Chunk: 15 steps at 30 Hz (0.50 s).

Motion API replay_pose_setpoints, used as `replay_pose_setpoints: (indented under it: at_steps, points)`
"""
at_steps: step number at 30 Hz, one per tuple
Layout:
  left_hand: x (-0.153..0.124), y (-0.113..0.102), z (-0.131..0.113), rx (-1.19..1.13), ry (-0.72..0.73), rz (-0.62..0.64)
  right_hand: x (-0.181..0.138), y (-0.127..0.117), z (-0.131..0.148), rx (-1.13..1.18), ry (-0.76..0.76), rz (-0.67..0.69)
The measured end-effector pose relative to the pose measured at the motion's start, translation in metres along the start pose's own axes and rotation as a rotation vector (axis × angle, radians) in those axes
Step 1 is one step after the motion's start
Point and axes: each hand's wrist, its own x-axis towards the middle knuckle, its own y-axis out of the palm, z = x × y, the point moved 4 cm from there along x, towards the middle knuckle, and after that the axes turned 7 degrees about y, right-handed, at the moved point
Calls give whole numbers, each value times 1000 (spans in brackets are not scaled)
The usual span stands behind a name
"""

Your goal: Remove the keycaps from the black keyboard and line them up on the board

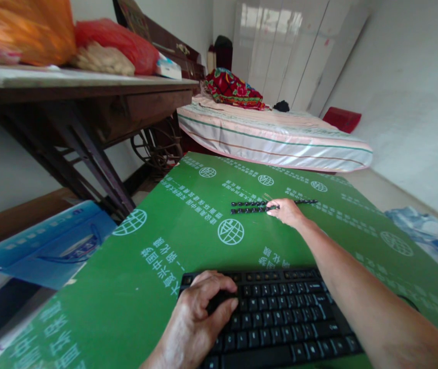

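My left hand (pixel 199 310) rests on the left part of a black keyboard (pixel 280 302), its fingers curled and its thumb apart from the index finger. Dark keyboard shows in the gap between them. Farther out, my right hand (pixel 286 211) reaches to two rows of small black pieces that look like keycaps (pixel 247 210), with its fingertips pinched at the right end of the nearer row. The piece at the fingertips is mostly hidden. Right of the hand, the farther row (pixel 307 201) goes on. A thin wire-like thing (pixel 267 196) shows just beyond my fingers.
The green printed table (pixel 180 220) carries everything. On the left stand an old sewing-machine table (pixel 153 95) with plastic bags (pixel 115 43), and a blue printed box (pixel 57 246) below. A bed (pixel 273 133) lies beyond the far edge. A cable (pixel 409 301) runs at right.
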Motion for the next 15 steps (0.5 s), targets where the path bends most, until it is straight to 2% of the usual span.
replay_pose_setpoints:
  at_steps: [9, 15]
  points:
    - [-1, 2, 3, 7, 1, 21, -2, -2, 1, 20, 9, -18]
    - [0, 2, 5, 11, 1, 17, -19, -25, 15, 60, 37, -122]
